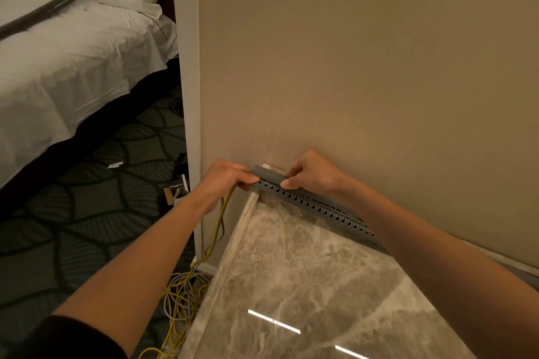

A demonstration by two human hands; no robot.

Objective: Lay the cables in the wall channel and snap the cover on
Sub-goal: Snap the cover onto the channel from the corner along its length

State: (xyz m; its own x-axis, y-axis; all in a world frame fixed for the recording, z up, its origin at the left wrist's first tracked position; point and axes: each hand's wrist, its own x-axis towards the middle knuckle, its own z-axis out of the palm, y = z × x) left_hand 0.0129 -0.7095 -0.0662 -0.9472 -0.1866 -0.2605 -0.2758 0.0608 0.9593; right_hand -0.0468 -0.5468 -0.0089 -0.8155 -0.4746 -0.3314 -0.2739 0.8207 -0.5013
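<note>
Running along the back edge of the table, hard against the wall, is the grey channel. Its front face is punched with a neat row of keyhole slots, and its top looks smooth at the left end. That end sits right at the table's back-left corner.

A yellow cable drops from that end, down past the table's left edge, to a loose tangle of yellow and grey cables on the floor.

The table is glossy grey-brown marble and catches two bright light streaks near its front. The wall is plain beige. Off to the left there is dark leaf-patterned carpet with a white scrap lying on it. Beyond that is a bed in rumpled white linen, with long dark strips resting across it.

Both bare forearms reach in from below. The left hand is curled at the channel's left end and pinches the yellow cable where it meets the channel. The right hand sits just beside it, with fingers hooked over the channel's top and the thumb pressed on the slotted front.
</note>
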